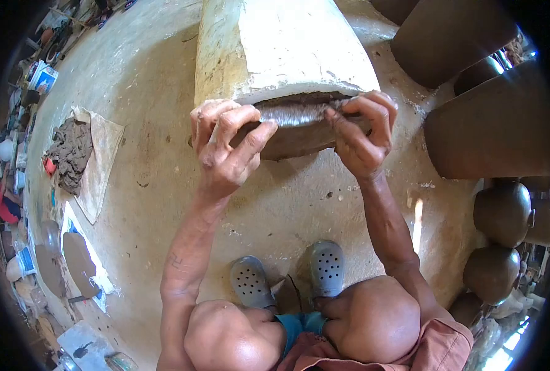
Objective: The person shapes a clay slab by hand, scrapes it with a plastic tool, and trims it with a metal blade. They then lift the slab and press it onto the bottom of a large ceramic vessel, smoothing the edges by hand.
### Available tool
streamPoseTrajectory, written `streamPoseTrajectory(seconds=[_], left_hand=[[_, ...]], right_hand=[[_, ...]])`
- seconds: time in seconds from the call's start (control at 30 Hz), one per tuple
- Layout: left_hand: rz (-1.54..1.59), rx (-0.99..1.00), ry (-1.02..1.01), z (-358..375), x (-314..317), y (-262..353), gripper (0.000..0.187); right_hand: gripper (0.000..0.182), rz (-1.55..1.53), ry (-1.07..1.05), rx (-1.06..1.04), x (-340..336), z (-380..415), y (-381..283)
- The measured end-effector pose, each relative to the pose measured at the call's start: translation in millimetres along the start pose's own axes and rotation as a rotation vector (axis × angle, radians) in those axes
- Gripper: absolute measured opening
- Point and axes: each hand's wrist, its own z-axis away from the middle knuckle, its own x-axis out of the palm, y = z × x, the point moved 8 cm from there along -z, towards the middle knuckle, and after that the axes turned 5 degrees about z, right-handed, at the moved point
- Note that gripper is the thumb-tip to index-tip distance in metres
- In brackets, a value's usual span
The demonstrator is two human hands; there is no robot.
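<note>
Squatting over the pale dusty concrete floor point(163, 123), the person reaches both arms forward, elbows bent outward, to a wet grey-brown slab of clay point(299, 123) that sits at the lower edge of a tall whitish cylindrical mould point(281, 43). Left hand point(225, 145) pinches the slab's left end, fingers curled over the top and thumb underneath. Right hand point(361, 133) clamps its right end the same way, knuckles raised. Grey perforated clogs point(287, 275) stand just below. Dark round clay pots point(503, 213) line the right side; a lump of raw clay on cloth point(71, 151) lies well apart on the left
</note>
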Motion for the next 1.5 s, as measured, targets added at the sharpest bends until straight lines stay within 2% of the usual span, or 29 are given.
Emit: streamPoseTrajectory(seconds=[0.07,0.17,0.23,0.3,0.33,0.4,0.5,0.57,0.63,0.7,0.73,0.83,0.9,0.93,0.97,1.0,1.03,1.07,1.1,1.17,1.23,1.3,1.33,1.4,1.43,1.5], left_hand=[[0.026,0.099,-0.074,8.2,0.1,5.2,0.031],[0.029,0.132,-0.223,30.9,-4.8,16.4,0.031],[0.052,0.144,-0.241,36.1,-5.2,17.9,0.036],[-0.143,0.047,-0.013,31.0,-17.0,7.6,0.044],[-0.132,0.049,-0.012,31.5,-18.8,4.8,0.044],[-0.216,-0.127,-0.041,35.3,-27.8,-26.7,0.05],[-0.145,-0.192,-0.064,72.1,-33.0,-41.3,0.052],[-0.122,-0.18,-0.085,76.9,-38.3,-32.5,0.052],[-0.083,-0.128,-0.19,85.4,-36.9,-19.7,0.049],[-0.089,-0.103,-0.263,101.3,-36.5,-11.3,0.044],[-0.077,-0.141,-0.301,115.4,-32.3,-12.9,0.043],[-0.104,-0.188,-0.375,135.6,-25.7,-12.1,0.036],[-0.082,-0.302,-0.286,138.4,-32.9,-17.1,0.043],[-0.078,-0.305,-0.287,129.6,-28.3,-15.3,0.043],[-0.07,-0.419,-0.131,119.4,-32.8,-24.4,0.051],[-0.062,-0.531,0.025,114.3,-37.9,-34.5,0.062],[-0.063,-0.532,0.021,122.7,-29.1,-41.4,0.062],[0.172,-0.762,0.051,150.9,-14.2,-65.5,0.065],[0.409,-0.985,0.089,165.0,-2.0,-78.5,0.069],[0.376,-1.022,0.112,175.2,-1.0,-72.6,0.065],[0.347,-1.073,0.111,186.2,-3.0,-64.2,0.062],[0.307,-1.142,0.135,203.8,-3.8,-62.9,0.055],[0.307,-1.143,0.133,211.3,-2.5,-63.5,0.055],[0.183,-0.957,0.12,215.5,-7.1,-59.3,0.052],[0.182,-0.959,0.122,220.9,-7.9,-59.6,0.052],[0.006,-0.624,-0.093,213.7,-1.7,-39.2,0.05]], right_hand=[[0.026,-0.014,-0.041,-0.063,-2.1,7.0,-5.3],[0.028,-0.047,-0.162,-0.109,-11.8,28.1,-12.8],[0.03,-0.055,-0.155,-0.103,-15.0,41.3,-10.0],[0.034,0.145,-0.034,0.038,-23.3,44.4,13.5],[0.035,0.165,-0.048,0.107,-24.5,44.6,27.7],[0.034,0.169,-0.075,0.133,-25.0,45.6,42.2],[0.03,0.142,-0.101,0.157,-31.7,52.7,44.3],[0.028,0.096,-0.159,0.124,-35.1,72.2,35.6],[0.027,0.076,-0.187,0.133,-42.9,95.9,27.0],[0.029,0.054,-0.355,0.187,-41.1,119.8,26.2],[0.032,0.071,-0.371,0.215,-41.4,127.1,25.6],[0.036,0.133,-0.263,0.299,-44.6,136.5,32.6],[0.037,0.178,-0.223,0.355,-41.1,131.7,44.7],[0.037,0.15,-0.114,0.483,-40.9,122.2,55.5],[0.039,0.118,-0.002,0.607,-41.0,118.7,67.1],[0.039,0.119,-0.003,0.609,-32.4,120.1,73.3],[0.043,0.133,-0.068,0.703,-19.2,131.0,84.2],[0.048,0.145,-0.133,0.793,-9.5,143.0,91.3],[0.048,0.138,-0.132,0.79,-7.7,146.3,88.1],[0.049,0.104,-0.196,0.962,-2.2,167.7,87.8],[0.048,0.161,-0.189,0.977,-6.2,181.1,79.0],[0.044,0.182,-0.104,0.819,-15.3,178.7,62.3],[0.044,0.183,-0.104,0.822,-17.9,184.9,57.5],[0.041,0.124,-0.148,0.778,-17.4,201.7,43.7],[0.041,0.123,-0.149,0.776,-22.2,212.0,41.2],[0.042,-0.054,-0.456,0.665,-8.2,224.9,25.9]])
